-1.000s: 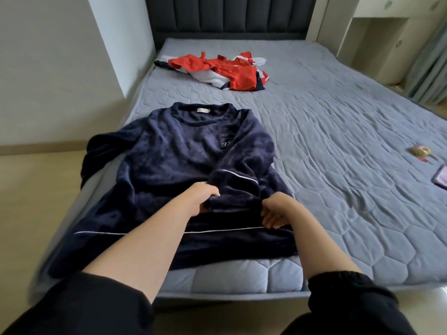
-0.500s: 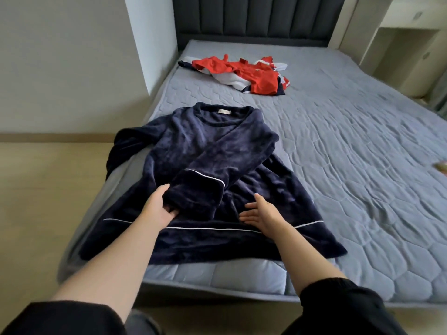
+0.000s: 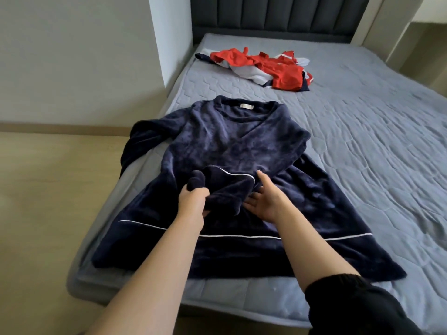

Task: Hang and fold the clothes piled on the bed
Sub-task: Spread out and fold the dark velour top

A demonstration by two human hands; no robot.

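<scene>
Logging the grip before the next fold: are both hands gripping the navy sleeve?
No, only the left hand grips the sleeve cuff; the right hand is open, fingers straight.

A single wide-angle camera, worn on the person's head, looks forward and down from the foot of the bed (image 3: 362, 141), near its left corner, and faces up the mattress toward the dark padded headboard (image 3: 278, 18) at the top of the frame. Both forearms enter from the bottom edge. The left hand (image 3: 193, 198) and right hand (image 3: 264, 201) sit close under the lens at mid-frame, over a navy top (image 3: 229, 141). The wall (image 3: 72, 56) and floor (image 3: 48, 189) fill the left side, the mattress runs off the right edge, and red and white clothes (image 3: 266, 66) lie farther back, near the headboard.
</scene>
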